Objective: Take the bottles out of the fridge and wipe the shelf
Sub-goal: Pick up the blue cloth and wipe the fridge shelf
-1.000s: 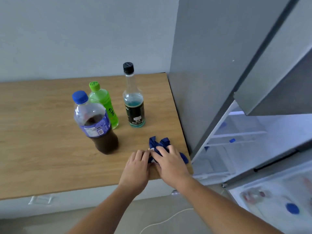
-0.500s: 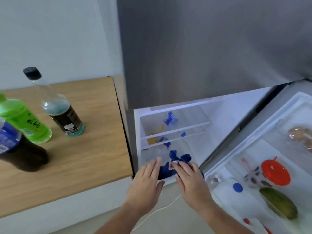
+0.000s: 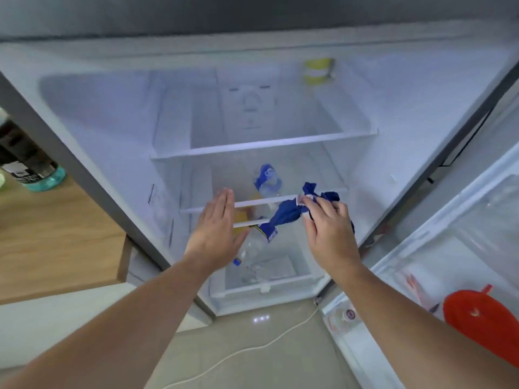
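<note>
The top shelf (image 3: 264,144) of the open fridge is a clear pane with a white front edge, nothing visible on it. On the middle shelf (image 3: 252,204) a blue-labelled bottle (image 3: 266,179) stands near the front. The bottom compartment (image 3: 269,284) holds a clear bottle (image 3: 252,248) lying tilted. At left, the wooden bench (image 3: 56,240) carries a dark-labelled bottle (image 3: 25,164) with blue liquid at its base

The fridge interior (image 3: 252,113) is washed in cool bluish-white light, so its walls are overexposed and low in contrast. Three small bright reflections are seen on the floor tiles (image 3: 261,318) just below the fridge. Motion blur softens the whole frame. Straight edges are bowed by wide-angle distortion towards the corners.
</note>
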